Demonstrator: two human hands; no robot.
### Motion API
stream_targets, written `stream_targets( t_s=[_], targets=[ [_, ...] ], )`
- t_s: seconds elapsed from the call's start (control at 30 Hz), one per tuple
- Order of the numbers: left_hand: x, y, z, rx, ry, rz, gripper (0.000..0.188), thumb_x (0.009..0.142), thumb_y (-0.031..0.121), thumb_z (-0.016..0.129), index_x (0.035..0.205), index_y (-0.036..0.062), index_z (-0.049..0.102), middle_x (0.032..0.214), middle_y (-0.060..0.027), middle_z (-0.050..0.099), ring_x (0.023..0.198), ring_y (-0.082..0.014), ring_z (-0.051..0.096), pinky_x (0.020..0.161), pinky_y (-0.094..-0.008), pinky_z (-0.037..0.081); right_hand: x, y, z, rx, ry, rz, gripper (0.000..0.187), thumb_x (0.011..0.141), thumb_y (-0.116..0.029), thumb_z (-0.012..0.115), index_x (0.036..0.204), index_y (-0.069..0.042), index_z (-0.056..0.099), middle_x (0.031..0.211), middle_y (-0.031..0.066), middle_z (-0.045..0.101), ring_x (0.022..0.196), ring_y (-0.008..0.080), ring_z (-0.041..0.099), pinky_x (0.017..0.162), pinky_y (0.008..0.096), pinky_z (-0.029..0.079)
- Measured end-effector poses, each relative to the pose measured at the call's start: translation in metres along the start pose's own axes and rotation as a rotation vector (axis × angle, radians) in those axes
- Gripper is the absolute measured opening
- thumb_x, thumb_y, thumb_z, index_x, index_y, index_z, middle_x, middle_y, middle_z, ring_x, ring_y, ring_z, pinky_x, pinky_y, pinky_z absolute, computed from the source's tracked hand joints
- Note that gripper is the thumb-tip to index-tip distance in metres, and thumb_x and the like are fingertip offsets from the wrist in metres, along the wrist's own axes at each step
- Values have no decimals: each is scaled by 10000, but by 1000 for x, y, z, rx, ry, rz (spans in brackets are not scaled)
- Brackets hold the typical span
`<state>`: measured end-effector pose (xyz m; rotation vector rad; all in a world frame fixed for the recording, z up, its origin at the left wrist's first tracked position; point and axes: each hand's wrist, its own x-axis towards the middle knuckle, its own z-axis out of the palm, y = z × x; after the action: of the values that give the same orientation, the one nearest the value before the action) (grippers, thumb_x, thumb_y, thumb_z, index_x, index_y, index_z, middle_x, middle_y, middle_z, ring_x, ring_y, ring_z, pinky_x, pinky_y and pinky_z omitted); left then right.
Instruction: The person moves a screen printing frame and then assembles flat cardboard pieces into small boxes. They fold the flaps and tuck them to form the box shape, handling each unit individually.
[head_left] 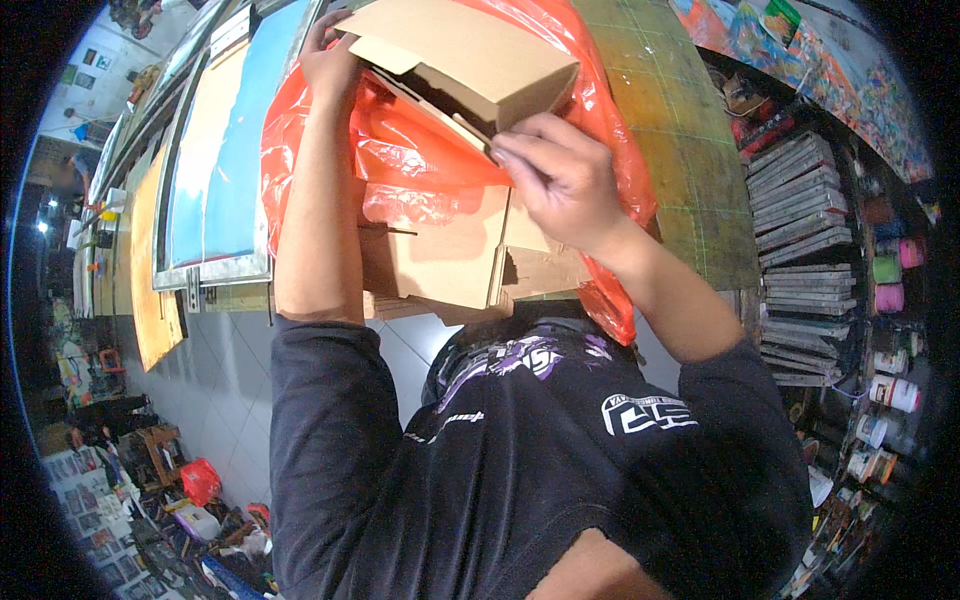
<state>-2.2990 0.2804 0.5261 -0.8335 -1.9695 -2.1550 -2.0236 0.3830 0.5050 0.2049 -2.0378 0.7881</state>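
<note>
A brown cardboard box (470, 50), partly folded, is tilted over the table with a dark gap along its near side. My left hand (330, 58) grips its left end, the fingers partly hidden behind the board. At the near right corner, the fingers of my right hand (560, 172) are closed on the edge of a box flap. Beneath the box spreads a shiny red plastic bag (420, 140). Several flat cardboard pieces (440, 255) lie stacked between my forearms, near the table edge, partly covered by the bag.
A framed screen with a blue surface (235, 150) lies to the left. The table's yellow-green top (690, 150) shows on the right. Beyond it, several frames (805, 210) are stacked on a rack, with paint tubs (890, 393) farther right. Tiled floor (215, 400) shows below.
</note>
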Motion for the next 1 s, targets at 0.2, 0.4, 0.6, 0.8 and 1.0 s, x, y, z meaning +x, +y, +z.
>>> stream_targets(
  t_s=[0.2, 0.4, 0.6, 0.8, 1.0],
  targets=[
    [-3, -3, 12, 290, 151, -172, 316, 767, 160, 635, 1038, -2, 617, 901, -109, 663, 782, -155, 618, 723, -259, 473, -6, -11, -6, -8, -16, 151, 181, 738, -60, 685, 909, -10, 656, 802, 119, 597, 665, 246, 611, 580, 309, 497],
    [19, -27, -17, 243, -69, -294, 279, 731, 7, 564, 995, -48, 638, 898, -121, 660, 781, -187, 632, 708, -289, 497, -18, 7, -13, 161, 36, 87, 224, 712, 26, 673, 932, -11, 657, 847, 109, 617, 734, 222, 621, 626, 287, 500],
    [18, -24, -15, 248, -67, -291, 319, 704, -7, 587, 1017, -47, 632, 912, -120, 660, 785, -191, 635, 694, -292, 490, -29, 10, -36, 148, -80, 74, 277, 718, 124, 617, 953, -19, 651, 883, 115, 606, 764, 193, 610, 657, 268, 499],
    [12, -3, -5, 315, -23, -328, 332, 706, -26, 534, 1025, -48, 624, 908, -131, 653, 760, -193, 628, 648, -283, 479, -29, 13, -42, 111, -140, -30, 280, 737, 129, 596, 967, -23, 645, 898, 114, 610, 807, 198, 618, 689, 264, 508],
    [18, -12, -17, 160, -77, -359, 345, 718, -25, 470, 1031, -64, 612, 913, -142, 649, 787, -215, 631, 665, -291, 483, -33, 12, -32, 196, 22, 85, 212, 725, 85, 620, 909, -16, 644, 868, 111, 616, 805, 225, 620, 689, 281, 505]
  ],
)
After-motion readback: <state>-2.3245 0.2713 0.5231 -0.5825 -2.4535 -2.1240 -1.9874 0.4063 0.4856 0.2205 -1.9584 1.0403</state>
